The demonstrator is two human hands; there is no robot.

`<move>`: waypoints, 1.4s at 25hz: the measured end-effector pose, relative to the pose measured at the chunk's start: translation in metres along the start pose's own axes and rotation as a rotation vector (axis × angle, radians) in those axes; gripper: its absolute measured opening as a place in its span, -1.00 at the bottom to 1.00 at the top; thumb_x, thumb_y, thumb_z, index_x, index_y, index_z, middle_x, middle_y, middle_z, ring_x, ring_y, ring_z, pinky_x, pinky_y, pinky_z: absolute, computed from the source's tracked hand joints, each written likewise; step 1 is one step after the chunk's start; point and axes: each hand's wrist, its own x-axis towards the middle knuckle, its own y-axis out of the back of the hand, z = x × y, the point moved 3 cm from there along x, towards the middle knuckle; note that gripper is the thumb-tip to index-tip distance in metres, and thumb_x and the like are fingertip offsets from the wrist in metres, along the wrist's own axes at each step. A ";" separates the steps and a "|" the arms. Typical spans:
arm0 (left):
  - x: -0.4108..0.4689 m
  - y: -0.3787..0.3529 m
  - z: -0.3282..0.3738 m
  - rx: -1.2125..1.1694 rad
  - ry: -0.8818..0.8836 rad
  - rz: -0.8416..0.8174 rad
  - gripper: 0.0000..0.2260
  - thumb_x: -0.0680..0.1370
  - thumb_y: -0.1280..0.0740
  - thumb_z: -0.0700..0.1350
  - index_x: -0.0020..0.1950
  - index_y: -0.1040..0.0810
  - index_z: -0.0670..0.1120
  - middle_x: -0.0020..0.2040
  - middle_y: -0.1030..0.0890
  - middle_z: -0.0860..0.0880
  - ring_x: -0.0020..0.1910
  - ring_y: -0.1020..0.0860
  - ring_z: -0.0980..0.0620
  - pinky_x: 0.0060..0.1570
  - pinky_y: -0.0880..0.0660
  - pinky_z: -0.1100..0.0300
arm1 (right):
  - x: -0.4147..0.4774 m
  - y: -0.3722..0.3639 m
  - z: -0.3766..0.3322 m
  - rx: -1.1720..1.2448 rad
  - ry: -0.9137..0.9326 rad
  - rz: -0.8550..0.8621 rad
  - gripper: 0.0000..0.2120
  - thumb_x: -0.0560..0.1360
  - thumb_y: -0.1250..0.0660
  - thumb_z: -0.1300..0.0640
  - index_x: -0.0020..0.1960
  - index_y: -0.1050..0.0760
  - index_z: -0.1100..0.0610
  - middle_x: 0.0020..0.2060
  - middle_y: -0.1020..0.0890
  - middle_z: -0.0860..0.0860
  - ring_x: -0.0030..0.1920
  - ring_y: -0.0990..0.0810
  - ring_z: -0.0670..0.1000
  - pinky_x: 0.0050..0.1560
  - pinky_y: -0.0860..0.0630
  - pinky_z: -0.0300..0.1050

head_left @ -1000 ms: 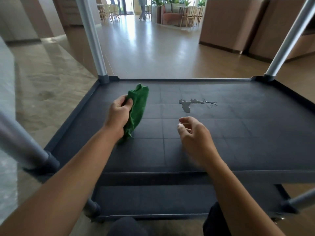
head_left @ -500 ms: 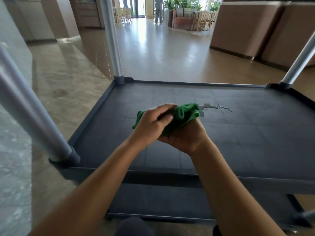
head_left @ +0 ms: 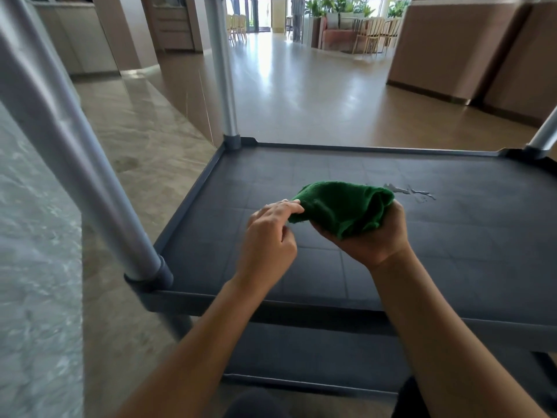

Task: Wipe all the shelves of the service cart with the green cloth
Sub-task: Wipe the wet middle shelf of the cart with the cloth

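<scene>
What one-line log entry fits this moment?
right hand: holds cloth | left hand: fingertip on cloth edge | shelf: spill unwiped

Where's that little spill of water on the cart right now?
In the head view, the spill lies on the dark shelf, right of centre, just beyond the green cloth that the right hand holds.

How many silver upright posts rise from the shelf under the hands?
3: the near-left post, the far-left post and the far-right post, only partly visible. A fourth at the near-right corner is probably out of frame.
</scene>
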 end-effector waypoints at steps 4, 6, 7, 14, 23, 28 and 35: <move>0.001 -0.007 0.008 0.086 -0.004 0.011 -0.57 0.46 -0.22 -0.41 0.27 -0.54 -0.10 0.27 -0.56 -0.05 0.30 -0.43 -0.01 0.33 -0.33 0.15 | 0.001 0.004 -0.006 -0.008 0.050 -0.015 -0.68 0.37 -0.18 0.10 -0.10 -0.62 0.26 -0.03 -0.61 0.22 0.02 -0.62 0.26 0.17 -0.45 0.28; 0.001 -0.012 0.013 0.123 -0.023 -0.012 -0.55 0.45 -0.23 -0.41 0.30 -0.53 -0.12 0.30 -0.54 -0.05 0.33 -0.41 0.02 0.33 -0.24 0.24 | 0.002 0.007 -0.009 -0.039 0.043 -0.015 -0.66 0.43 -0.21 0.04 -0.10 -0.64 0.25 -0.04 -0.62 0.21 0.02 -0.62 0.25 0.19 -0.45 0.24; 0.001 -0.014 0.015 0.128 -0.022 -0.022 -0.54 0.44 -0.23 -0.41 0.31 -0.52 -0.12 0.32 -0.53 -0.05 0.36 -0.40 0.04 0.33 -0.19 0.28 | 0.002 0.009 -0.010 -0.055 0.030 -0.019 -0.60 0.46 -0.21 -0.03 -0.05 -0.65 0.27 0.00 -0.63 0.23 0.05 -0.62 0.25 0.20 -0.45 0.22; 0.008 -0.030 0.025 0.135 0.018 -0.050 -0.53 0.46 -0.22 -0.41 0.34 -0.49 -0.12 0.37 -0.48 -0.04 0.42 -0.33 0.09 0.36 -0.09 0.34 | -0.001 0.015 -0.025 -0.078 0.021 0.053 -0.72 0.40 -0.32 0.08 -0.05 -0.63 0.25 0.01 -0.61 0.21 0.05 -0.62 0.22 0.19 -0.48 0.16; 0.016 -0.042 0.027 0.140 0.138 0.020 -0.54 0.46 -0.18 -0.42 0.30 -0.51 -0.11 0.31 -0.53 -0.02 0.36 -0.40 0.06 0.38 -0.26 0.23 | -0.006 0.027 -0.043 -0.010 0.022 0.086 -0.66 0.37 -0.30 0.12 0.12 -0.46 0.17 -0.01 -0.57 0.16 0.05 -0.59 0.18 0.19 -0.47 0.15; 0.018 -0.039 0.022 0.118 0.230 0.101 -0.54 0.46 -0.14 -0.42 0.28 -0.53 -0.11 0.26 -0.55 -0.06 0.27 -0.47 0.00 0.25 -0.41 0.18 | -0.004 0.026 -0.044 -0.084 -0.039 0.135 -0.66 0.30 -0.32 0.16 0.05 -0.54 0.26 -0.04 -0.61 0.19 -0.01 -0.63 0.18 0.18 -0.49 0.06; 0.018 -0.034 0.020 0.120 0.274 0.167 -0.57 0.48 -0.15 -0.41 0.24 -0.56 -0.09 0.21 -0.57 -0.08 0.16 -0.53 0.02 0.06 -0.43 0.33 | 0.000 0.024 -0.027 -0.219 -0.199 0.176 -0.58 0.29 -0.31 0.17 0.13 -0.51 0.26 -0.02 -0.59 0.21 -0.03 -0.61 0.17 0.14 -0.45 -0.02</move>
